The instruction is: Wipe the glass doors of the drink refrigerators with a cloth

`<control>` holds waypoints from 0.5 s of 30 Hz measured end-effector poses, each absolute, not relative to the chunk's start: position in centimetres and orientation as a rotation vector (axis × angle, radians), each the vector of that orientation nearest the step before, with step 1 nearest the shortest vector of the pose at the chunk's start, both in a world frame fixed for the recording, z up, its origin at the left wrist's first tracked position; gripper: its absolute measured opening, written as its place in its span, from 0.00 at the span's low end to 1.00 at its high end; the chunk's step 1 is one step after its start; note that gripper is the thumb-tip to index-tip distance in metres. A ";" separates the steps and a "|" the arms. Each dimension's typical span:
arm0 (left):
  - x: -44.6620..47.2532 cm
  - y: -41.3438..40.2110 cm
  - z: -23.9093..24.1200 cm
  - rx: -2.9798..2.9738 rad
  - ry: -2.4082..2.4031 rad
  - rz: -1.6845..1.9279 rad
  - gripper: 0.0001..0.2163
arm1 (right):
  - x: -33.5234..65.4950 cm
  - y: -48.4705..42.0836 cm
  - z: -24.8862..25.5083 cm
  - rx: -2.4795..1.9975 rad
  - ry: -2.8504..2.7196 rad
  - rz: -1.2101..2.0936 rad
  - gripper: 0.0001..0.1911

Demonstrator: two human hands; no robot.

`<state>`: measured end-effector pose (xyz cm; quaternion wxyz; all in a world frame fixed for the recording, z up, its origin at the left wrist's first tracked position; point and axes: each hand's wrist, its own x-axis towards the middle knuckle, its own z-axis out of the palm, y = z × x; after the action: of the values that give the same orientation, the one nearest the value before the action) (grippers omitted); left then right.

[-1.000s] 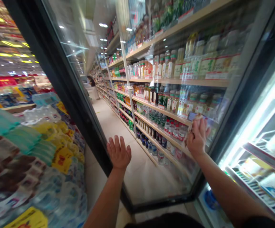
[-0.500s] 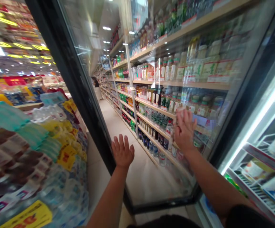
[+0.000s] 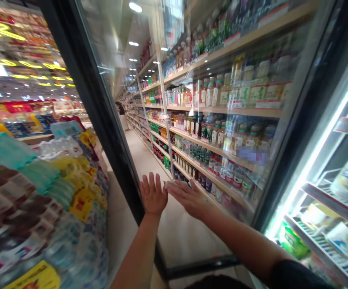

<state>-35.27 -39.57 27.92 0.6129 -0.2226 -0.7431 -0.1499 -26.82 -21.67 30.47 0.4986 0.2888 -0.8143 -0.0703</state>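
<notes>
A glass door (image 3: 188, 237) with a dark frame stands open in front of me. My left hand (image 3: 153, 194) lies flat near its left frame edge, fingers stretched upward and holding nothing. My right hand (image 3: 186, 196) reaches across the pane, palm toward the glass, with its fingertips close beside my left hand. Under its flattened fingers shows the edge of a pale, crumpled cloth (image 3: 176, 183), mostly hidden by the hand. Bottled drinks on shelves (image 3: 218, 150) appear through or in the glass.
Lit fridge shelves (image 3: 321, 233) with packaged goods are close at right. Stacked shrink-wrapped bottles (image 3: 71, 188) fill the left side, with a yellow price sign (image 3: 33, 277) at the front. A person (image 3: 121, 114) is visible far down the aisle.
My right hand has swept left and down across the glass with the pale cloth, from the right part to beside my left hand. My left hand stays almost in place.
</notes>
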 end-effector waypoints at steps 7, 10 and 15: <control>-35.7 -39.7 27.7 -0.519 -1.687 -0.397 0.29 | -26.1 -8.8 33.2 -0.060 -1.752 0.107 0.31; -35.9 -39.7 27.6 -0.545 -1.676 -0.473 0.29 | -25.3 -4.4 31.1 -0.418 -1.585 0.326 0.34; -35.5 -39.5 28.0 -0.592 -1.667 -0.506 0.31 | -24.3 -1.4 26.6 -0.547 -1.452 0.382 0.37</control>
<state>-35.51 -39.47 28.03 0.6058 -0.2561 -0.7208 -0.2187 -24.28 -1.40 26.64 0.6973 -0.2454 -0.6514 0.1712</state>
